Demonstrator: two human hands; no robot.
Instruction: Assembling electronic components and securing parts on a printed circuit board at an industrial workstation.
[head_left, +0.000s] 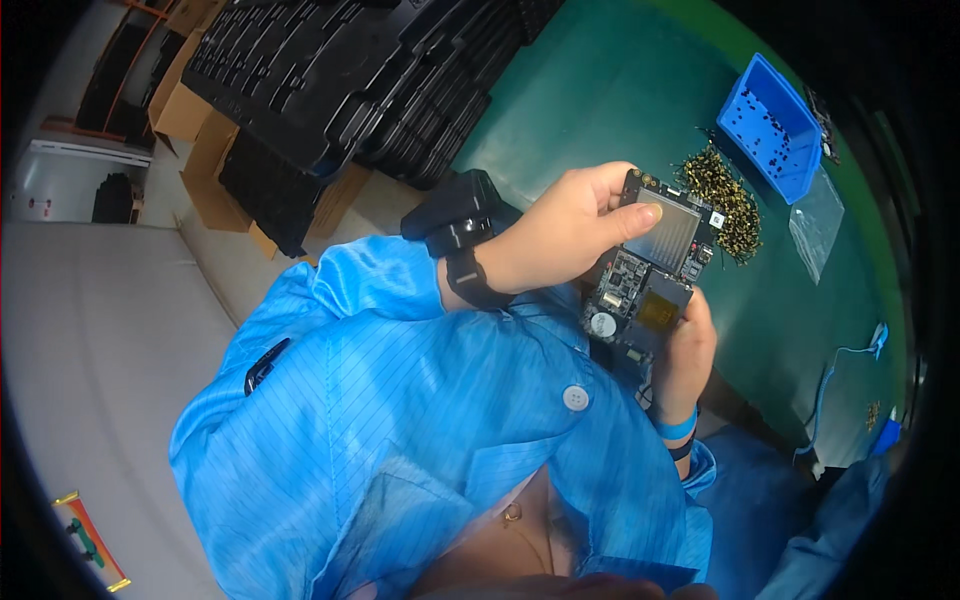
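Observation:
Between both hands I hold a black circuit board (622, 283) in front of my chest, tilted. It carries a large silver metal shield, an amber-coloured patch, a round pale part and several small chips. My left hand (590, 215) grips its upper end, with the thumb pressed on the silver shield and the other fingers hidden behind. My right hand (690, 350) closes on the lower right edge, its fingers mostly behind the board. Just past the board, a pile of small black-and-gold cable pieces (735, 205) lies on the green bench mat (600, 90).
A blue bin (770, 125) with small black parts stands at the far right, a clear plastic bag (817, 225) beside it. Stacked black trays (330, 85) and cardboard boxes (205, 180) are at the left. A blue cord (826, 385) lies along the right.

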